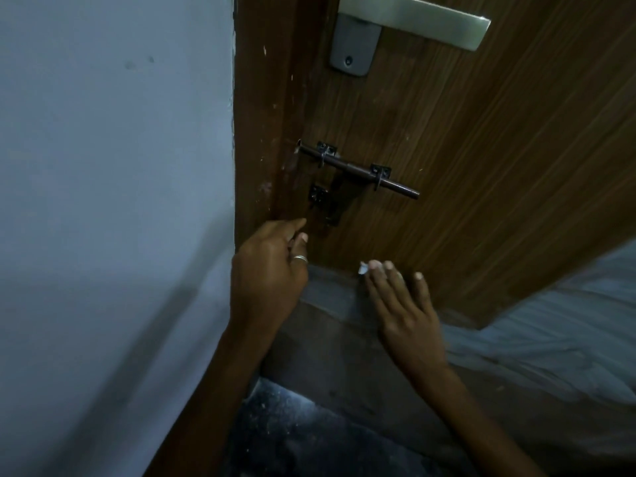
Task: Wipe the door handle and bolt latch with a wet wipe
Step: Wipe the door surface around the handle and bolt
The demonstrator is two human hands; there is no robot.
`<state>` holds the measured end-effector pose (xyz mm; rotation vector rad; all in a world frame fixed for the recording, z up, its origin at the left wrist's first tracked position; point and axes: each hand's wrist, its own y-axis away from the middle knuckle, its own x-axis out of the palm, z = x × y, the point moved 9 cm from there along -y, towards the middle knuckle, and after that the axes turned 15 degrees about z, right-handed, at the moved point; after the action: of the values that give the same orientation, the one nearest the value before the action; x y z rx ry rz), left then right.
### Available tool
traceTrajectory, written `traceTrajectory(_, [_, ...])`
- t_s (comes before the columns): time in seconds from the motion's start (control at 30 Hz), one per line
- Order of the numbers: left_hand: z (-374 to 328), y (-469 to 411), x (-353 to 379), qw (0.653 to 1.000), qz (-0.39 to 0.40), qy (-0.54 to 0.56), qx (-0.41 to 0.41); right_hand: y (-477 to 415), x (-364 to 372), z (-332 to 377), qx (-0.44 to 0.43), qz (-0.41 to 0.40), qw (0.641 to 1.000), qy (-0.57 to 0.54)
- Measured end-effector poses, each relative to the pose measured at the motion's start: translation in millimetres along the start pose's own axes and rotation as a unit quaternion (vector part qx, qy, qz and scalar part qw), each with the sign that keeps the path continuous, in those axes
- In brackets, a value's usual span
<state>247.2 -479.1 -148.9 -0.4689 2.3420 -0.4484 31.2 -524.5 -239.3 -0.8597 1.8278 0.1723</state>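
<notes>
A pale lever door handle [416,18] on a grey backplate sits at the top of the brown wooden door [481,149]. Lower down is a dark metal bolt latch [358,170], its rod lying across the door. My left hand [268,270], wearing a ring, hovers just below the latch with fingers loosely curled and nothing visible in it. My right hand [402,304] is flat, palm away from me, further right and lower. A small white piece of wet wipe [362,268] shows under its fingertips.
A blue-grey wall [113,201] fills the left side, meeting the door frame [258,115]. Dark speckled floor [309,435] lies below, and a pale striped surface [568,332] shows at the right past the door's edge.
</notes>
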Motion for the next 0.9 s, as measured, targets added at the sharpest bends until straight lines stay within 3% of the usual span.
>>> traceTrajectory(0.2, [14.7,1.5,30.0,0.997,0.026,0.065,-0.04,34.0,-37.4,-59.1,-0.011,-0.039,0.999,0.031])
traceTrajectory(0.37, [18.7,13.8,39.4,0.996,0.031,0.057,-0.053,38.0,-34.0,-72.0,-0.038,-0.052,0.998,0.0])
traceTrajectory(0.63, [23.1,20.9,31.8,0.996,0.028,0.052,-0.072,-45.1,-44.0,28.6,-0.092,-0.075,0.988,-0.1])
traceTrajectory(0.8, [23.9,30.6,11.1,0.998,-0.006,0.02,-0.052,-42.6,-131.7,38.1,-0.035,-0.134,0.964,-0.229])
traceTrajectory(0.9, [26.5,31.1,11.6,0.999,0.0,0.032,-0.044,-17.2,-188.5,-15.8,0.048,-0.242,0.94,-0.235])
